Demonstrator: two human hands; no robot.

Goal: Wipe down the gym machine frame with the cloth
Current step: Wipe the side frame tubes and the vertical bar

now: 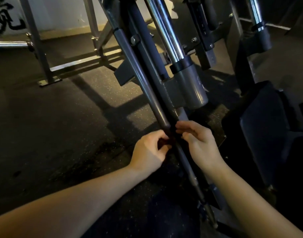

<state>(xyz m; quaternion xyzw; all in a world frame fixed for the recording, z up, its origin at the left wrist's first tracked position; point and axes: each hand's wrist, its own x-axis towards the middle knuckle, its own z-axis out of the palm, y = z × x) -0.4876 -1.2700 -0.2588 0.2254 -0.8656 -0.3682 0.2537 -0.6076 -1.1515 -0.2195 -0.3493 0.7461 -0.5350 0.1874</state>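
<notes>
A grey gym machine frame tube (144, 86) slants down from the top centre toward the lower right. A dark cloth (172, 134) is wrapped around it just below the tube's end. My left hand (150, 150) pinches the cloth's left side with curled fingers. On the opposite side my right hand (200, 143) grips the cloth's other end, its fingers bent toward the bar. The cloth is very dark and hard to make out against the shadow.
A chrome guide rod (166, 31) runs into a grey sleeve (192, 86) right above my hands. A dark padded seat (267, 127) sits at the right. Another machine's grey frame (44, 66) stands on the speckled rubber floor (53, 126) at the left.
</notes>
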